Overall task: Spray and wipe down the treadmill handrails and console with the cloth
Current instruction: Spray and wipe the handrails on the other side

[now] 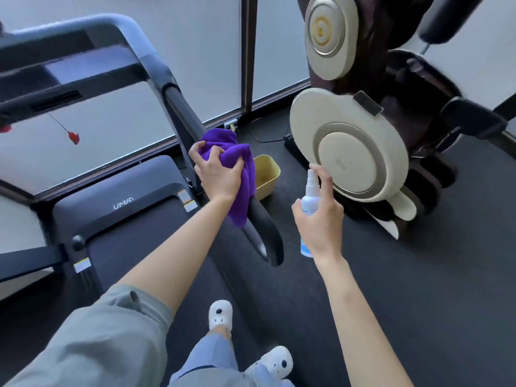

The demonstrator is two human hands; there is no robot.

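Gripping purple cloth (pixel 240 166) bunched around right handrail (pixel 262 233), left hand (pixel 216 174) nearer; rail running from near right to far left. Holding spray bottle (pixel 308 205) upright, right hand (pixel 318 222) just right of rail.

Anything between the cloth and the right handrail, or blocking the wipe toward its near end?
Nothing visible. The left hand already presses the purple cloth onto the handrail; the rail's near end lies bare.

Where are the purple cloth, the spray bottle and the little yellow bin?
purple cloth (pixel 242 174): head view, bunched fold right of the fingers.
spray bottle (pixel 310 195): head view, shoulder below the nozzle.
yellow bin (pixel 268 174): head view, inner wall.
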